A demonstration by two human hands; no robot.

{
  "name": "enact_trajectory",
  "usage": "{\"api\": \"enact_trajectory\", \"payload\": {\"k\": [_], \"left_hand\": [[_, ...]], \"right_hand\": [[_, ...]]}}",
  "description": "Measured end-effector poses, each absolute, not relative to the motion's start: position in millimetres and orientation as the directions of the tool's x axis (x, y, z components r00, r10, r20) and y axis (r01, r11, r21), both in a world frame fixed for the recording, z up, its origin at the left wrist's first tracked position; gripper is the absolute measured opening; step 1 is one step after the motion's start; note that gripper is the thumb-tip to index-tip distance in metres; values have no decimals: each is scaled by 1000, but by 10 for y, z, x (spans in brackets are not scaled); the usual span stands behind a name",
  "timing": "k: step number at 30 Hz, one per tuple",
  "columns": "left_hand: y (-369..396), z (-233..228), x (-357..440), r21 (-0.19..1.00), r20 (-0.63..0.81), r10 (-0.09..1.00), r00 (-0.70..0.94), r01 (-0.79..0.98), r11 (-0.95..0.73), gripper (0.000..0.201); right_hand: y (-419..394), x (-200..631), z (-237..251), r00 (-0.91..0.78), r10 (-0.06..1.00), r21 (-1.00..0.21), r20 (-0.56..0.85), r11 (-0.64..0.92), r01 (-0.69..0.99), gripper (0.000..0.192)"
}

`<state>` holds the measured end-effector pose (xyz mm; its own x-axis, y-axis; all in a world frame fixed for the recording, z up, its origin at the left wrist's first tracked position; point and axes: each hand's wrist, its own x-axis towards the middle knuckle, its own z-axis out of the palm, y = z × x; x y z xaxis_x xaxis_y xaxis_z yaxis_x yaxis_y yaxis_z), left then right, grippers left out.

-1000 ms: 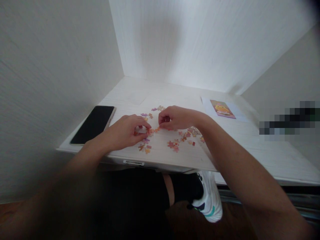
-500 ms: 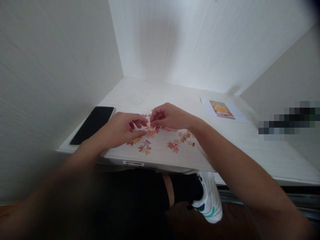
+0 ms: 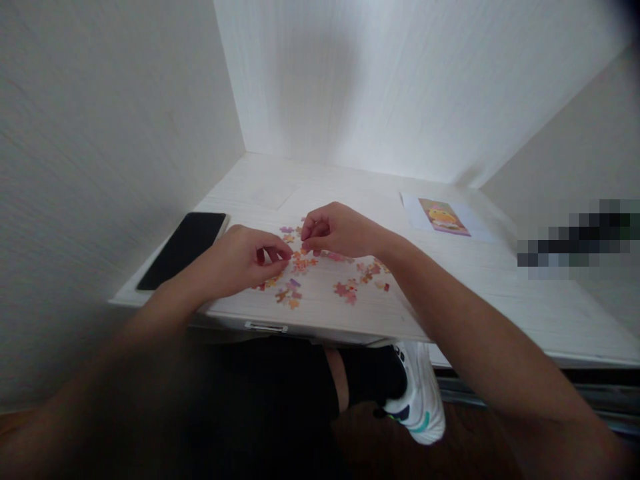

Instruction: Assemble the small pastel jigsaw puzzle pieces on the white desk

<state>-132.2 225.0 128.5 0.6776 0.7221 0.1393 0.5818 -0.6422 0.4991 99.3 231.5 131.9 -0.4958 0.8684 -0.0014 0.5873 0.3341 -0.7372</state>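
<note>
Small jigsaw puzzle pieces in orange, pink, yellow and purple lie in loose groups on the white desktop, one orange-pink group [image 3: 303,264] being just below my fingertips. My right hand [image 3: 330,230] hovers over them from the right, fingers curled and thumb pressed in, pinching what looks like a small puzzle piece. From the left comes my left hand [image 3: 255,260], its thumb and fingertips drawn nearly together; anything between them is too small to see. A short gap separates the two hands. Nearer the front edge lie more pieces [image 3: 289,295], with a pinkish group [image 3: 346,291] further right.
A dark tablet-like slab [image 3: 183,252] lies at the left of the white desk [image 3: 350,183]. Back right is a paper with a picture of a yellow figure [image 3: 443,217]. Panels enclose the desk's sides and back. A drawer handle [image 3: 267,327] sits under the front edge.
My left hand's fingers and thumb have come closer together, and the hand has shifted slightly left. My right hand keeps its pinch almost in place. More puzzle pieces show between the hands.
</note>
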Motion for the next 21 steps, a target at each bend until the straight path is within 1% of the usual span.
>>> {"api": "enact_trajectory", "payload": {"k": [4,8,13,16,21], "left_hand": [[2236,1270,-1287,517,178,747,640,585,-625,26],[2224,1248,-1249,467,244,746,620,599,-650,24],[2220,1254,-1240,432,249,732,634,604,-669,24],[2220,1252,-1246,418,245,732,636,612,-671,25],[2230,1236,-1258,394,265,705,658,593,-702,25]], "right_hand": [[2301,949,1311,-493,870,-758,12,330,563,15],[2296,923,1294,-499,866,-792,24,321,520,16],[2310,940,1286,-512,859,-806,4,306,506,16],[2322,958,1275,-543,840,-790,10,339,511,19],[2328,989,1268,-598,799,-752,66,433,496,21]]}}
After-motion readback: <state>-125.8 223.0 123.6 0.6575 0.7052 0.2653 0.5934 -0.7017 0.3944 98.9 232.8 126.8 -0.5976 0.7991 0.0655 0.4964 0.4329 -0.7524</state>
